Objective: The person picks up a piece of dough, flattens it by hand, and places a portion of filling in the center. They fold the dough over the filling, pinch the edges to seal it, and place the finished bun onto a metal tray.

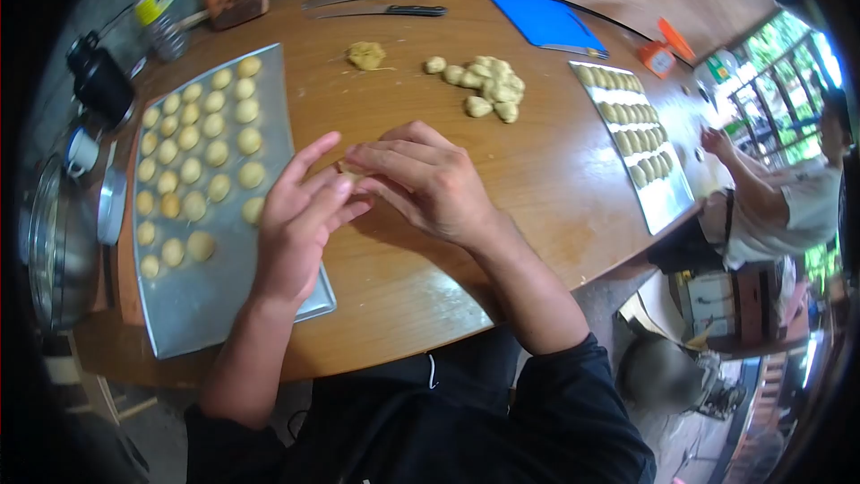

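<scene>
Over the middle of the wooden table (394, 278), my left hand (296, 224) and my right hand (430, 181) meet with their fingertips together. A small piece of dough (351, 172) is between them, mostly hidden by the fingers. The left thumb stands apart and raised, while the right fingers curl over the dough from the other side. Left of my hands lies a metal tray (224, 309) with rows of round dough balls (215, 152), nearly touching my left hand. Beyond my hands are a heap of dough pieces (493, 81) and a yellowish lump (365, 56).
Two knives (394, 11) and a blue cutting board (546, 20) lie at the far edge. A second tray (663, 206) holds rows of shaped dough near an orange scale (658, 58). Another person (775, 202) is at right. A bottle (161, 22) and metal bowl (67, 242) are left.
</scene>
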`<state>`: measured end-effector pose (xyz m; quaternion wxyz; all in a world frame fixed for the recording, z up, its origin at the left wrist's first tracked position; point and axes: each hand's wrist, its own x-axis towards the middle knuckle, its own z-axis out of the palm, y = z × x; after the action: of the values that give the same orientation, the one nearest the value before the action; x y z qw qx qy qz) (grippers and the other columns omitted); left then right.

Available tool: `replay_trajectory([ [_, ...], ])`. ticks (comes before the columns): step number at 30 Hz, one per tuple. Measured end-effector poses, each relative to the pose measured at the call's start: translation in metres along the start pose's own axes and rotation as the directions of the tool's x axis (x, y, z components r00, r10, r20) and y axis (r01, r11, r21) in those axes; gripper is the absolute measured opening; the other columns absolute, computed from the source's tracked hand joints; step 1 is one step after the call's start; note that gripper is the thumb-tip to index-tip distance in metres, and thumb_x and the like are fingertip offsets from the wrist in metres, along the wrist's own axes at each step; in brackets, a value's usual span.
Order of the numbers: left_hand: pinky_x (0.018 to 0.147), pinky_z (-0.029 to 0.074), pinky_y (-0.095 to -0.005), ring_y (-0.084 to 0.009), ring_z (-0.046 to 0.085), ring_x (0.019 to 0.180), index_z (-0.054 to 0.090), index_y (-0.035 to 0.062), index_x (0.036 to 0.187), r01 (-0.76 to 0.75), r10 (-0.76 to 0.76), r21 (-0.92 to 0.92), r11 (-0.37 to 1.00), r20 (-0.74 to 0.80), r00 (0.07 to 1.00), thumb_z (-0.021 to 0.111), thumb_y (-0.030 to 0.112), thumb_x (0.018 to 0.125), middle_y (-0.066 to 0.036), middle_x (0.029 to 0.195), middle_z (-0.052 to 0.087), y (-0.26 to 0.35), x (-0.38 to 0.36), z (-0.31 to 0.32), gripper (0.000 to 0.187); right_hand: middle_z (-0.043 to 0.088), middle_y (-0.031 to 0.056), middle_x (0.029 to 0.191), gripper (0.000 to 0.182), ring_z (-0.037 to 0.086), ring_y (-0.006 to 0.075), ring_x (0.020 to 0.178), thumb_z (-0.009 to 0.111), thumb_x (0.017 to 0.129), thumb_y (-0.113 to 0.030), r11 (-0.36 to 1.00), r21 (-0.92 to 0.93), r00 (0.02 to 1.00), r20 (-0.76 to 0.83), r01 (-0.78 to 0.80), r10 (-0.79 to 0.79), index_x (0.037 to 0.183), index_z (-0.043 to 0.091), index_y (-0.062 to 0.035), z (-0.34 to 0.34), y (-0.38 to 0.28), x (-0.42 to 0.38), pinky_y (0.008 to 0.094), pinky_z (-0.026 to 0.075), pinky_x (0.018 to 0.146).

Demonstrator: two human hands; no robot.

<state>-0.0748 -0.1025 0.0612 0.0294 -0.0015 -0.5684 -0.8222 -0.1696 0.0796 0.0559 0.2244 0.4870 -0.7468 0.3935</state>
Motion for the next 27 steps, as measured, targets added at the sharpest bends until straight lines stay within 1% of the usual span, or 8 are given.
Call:
replay_trajectory([
  [2,0.102,0.061,-0.0425,-0.0226,0.075,0.11,0.048,-0.0031,0.154,0.095,-0.122,-0.228,0.969,-0.11,0.986,0.056,0.022,0.114,-0.015,0.124,0.075,0.004,-0.003,0.006,0.048,0.081,0.0047,0.107,0.028,0.074,0.0259,0.098,0.085,0.09,-0.019,1.0,-0.02,0.998,-0.066,-0.005,0.004,0.117,0.081,-0.0107,-0.003,0.002,0.001,0.0386,0.064,0.081],
  [5,0.107,0.059,-0.0486,-0.027,0.074,0.115,0.056,-0.0009,0.144,0.289,-0.29,-0.338,0.896,0.048,0.956,0.059,0.028,0.114,-0.018,0.126,0.073,-0.003,-0.004,-0.005,0.042,0.081,0.0053,0.107,0.027,0.075,0.0249,0.099,0.084,0.09,-0.017,1.0,-0.006,0.99,-0.137,-0.015,0.014,0.116,0.081,-0.0096,-0.006,-0.005,0.0,0.0386,0.064,0.081],
  [6,0.105,0.061,-0.0462,-0.0262,0.074,0.115,0.061,0.0014,0.137,0.286,-0.272,-0.352,0.891,0.092,0.958,0.059,0.029,0.114,-0.015,0.126,0.073,-0.006,-0.005,-0.007,0.036,0.082,0.0062,0.109,0.029,0.075,0.0254,0.101,0.085,0.09,-0.014,1.0,0.023,0.994,-0.111,-0.019,0.021,0.118,0.081,-0.0077,-0.005,-0.007,-0.001,0.0381,0.064,0.083],
  [16,0.1,0.06,-0.0353,-0.0173,0.07,0.115,0.06,0.0044,0.141,0.097,-0.106,-0.203,0.974,-0.03,0.994,0.067,0.026,0.11,-0.008,0.127,0.07,-0.006,-0.008,-0.003,0.037,0.076,0.0076,0.134,0.033,0.071,0.0279,0.119,0.082,0.093,-0.014,0.978,0.206,0.999,-0.03,0.026,-0.02,0.125,0.078,-0.0085,-0.005,-0.008,0.002,0.0407,0.06,0.099],
  [18,0.099,0.059,-0.034,-0.0167,0.069,0.115,0.058,0.0044,0.141,0.105,-0.111,-0.222,0.969,-0.016,0.994,0.069,0.023,0.109,-0.008,0.127,0.069,-0.004,-0.008,-0.003,0.038,0.073,0.008,0.138,0.045,0.068,0.0291,0.122,0.084,0.091,-0.019,0.898,0.399,0.98,0.144,-0.188,0.141,0.135,0.074,-0.0117,-0.004,-0.011,0.001,0.0417,0.059,0.101],
  [21,0.102,0.058,-0.0336,-0.0163,0.067,0.119,0.054,0.0042,0.146,0.127,-0.121,-0.215,0.968,0.041,0.992,0.068,0.02,0.108,-0.008,0.131,0.067,-0.009,-0.006,-0.013,0.043,0.071,0.0085,0.138,0.052,0.065,0.0302,0.125,0.086,0.09,-0.023,0.865,0.431,0.963,0.187,-0.258,0.194,0.139,0.072,-0.0136,-0.01,-0.021,0.005,0.043,0.058,0.103],
  [25,0.108,0.056,-0.0345,-0.0173,0.065,0.123,0.052,0.0036,0.15,0.113,-0.107,-0.12,0.986,0.053,0.993,0.067,0.017,0.107,-0.008,0.135,0.065,-0.012,-0.008,-0.012,0.048,0.069,0.0065,0.144,0.057,0.063,0.0313,0.126,0.088,0.089,-0.026,0.972,0.234,0.986,0.166,-0.012,-0.028,0.142,0.071,-0.0144,-0.004,-0.012,0.001,0.0432,0.058,0.104],
  [27,0.116,0.052,-0.0371,-0.0188,0.061,0.134,0.047,0.0032,0.155,0.151,-0.139,-0.111,0.982,0.102,0.985,0.069,0.017,0.105,-0.009,0.14,0.061,-0.015,-0.006,-0.021,0.056,0.066,0.006,0.151,0.079,0.062,0.0296,0.128,0.088,0.089,-0.029,0.969,0.246,0.968,0.234,0.034,-0.094,0.159,0.055,-0.0176,0.0,-0.011,-0.003,0.0439,0.056,0.11],
])
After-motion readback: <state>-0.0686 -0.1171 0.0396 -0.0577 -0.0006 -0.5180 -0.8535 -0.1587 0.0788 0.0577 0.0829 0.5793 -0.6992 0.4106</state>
